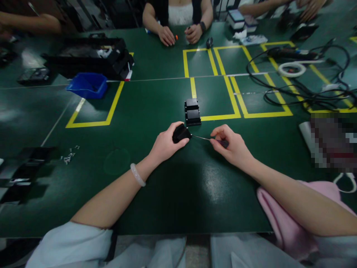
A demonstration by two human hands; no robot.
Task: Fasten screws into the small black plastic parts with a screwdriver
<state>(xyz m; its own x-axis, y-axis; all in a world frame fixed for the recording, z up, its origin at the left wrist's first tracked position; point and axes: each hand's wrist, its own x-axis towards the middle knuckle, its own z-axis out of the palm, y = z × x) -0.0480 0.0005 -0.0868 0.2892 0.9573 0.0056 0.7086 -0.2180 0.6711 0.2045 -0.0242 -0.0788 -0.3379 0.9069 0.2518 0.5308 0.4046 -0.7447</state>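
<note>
My left hand (166,146) grips a small black box-shaped part (180,134), thumb on the near side and fingers around the far side. In my right hand (231,144) is a screwdriver (222,143) with a dark handle, pinched between thumb and fingers. Its thin metal shaft points left, and the tip meets or nearly meets a small bright screw at the part's right edge. Just beyond the held part, two more black box-shaped parts (192,116) stand one behind the other, with small screws along their sides.
Loose screws (69,155) lie to the left, near several black parts (28,175). A blue bin (88,85) and black trays (92,56) stand at the far left. Black cables (295,95) coil at right, beyond a pink cloth (281,216). A co-worker's hands (192,34) rest opposite.
</note>
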